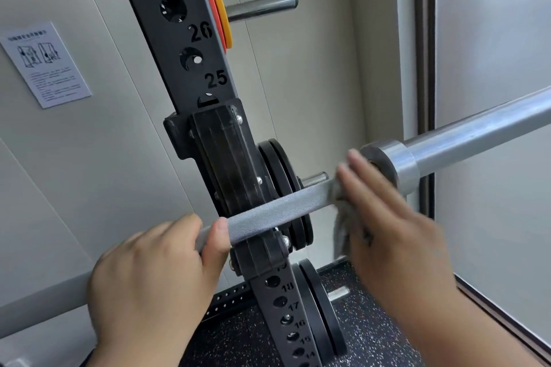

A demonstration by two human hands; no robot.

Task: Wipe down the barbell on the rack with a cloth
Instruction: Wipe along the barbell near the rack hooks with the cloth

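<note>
A silver barbell (pixel 268 211) lies across the black J-hook (pixel 229 164) of the rack, its knurled shaft running up to the right into a smooth collar and sleeve (pixel 465 137). My left hand (pixel 155 277) grips the shaft just left of the hook, thumb over the top. My right hand (pixel 390 226) holds a grey cloth (pixel 343 226) wrapped round the shaft beside the collar; the hand is blurred. Most of the cloth is hidden under that hand.
The black numbered rack upright (pixel 193 48) stands in the centre. Black weight plates (pixel 286 185) hang on pegs behind it, orange and red plates (pixel 219 15) higher up. A notice (pixel 44 65) is on the left wall. A glass panel (pixel 492 39) is at right, speckled floor (pixel 372 322) below.
</note>
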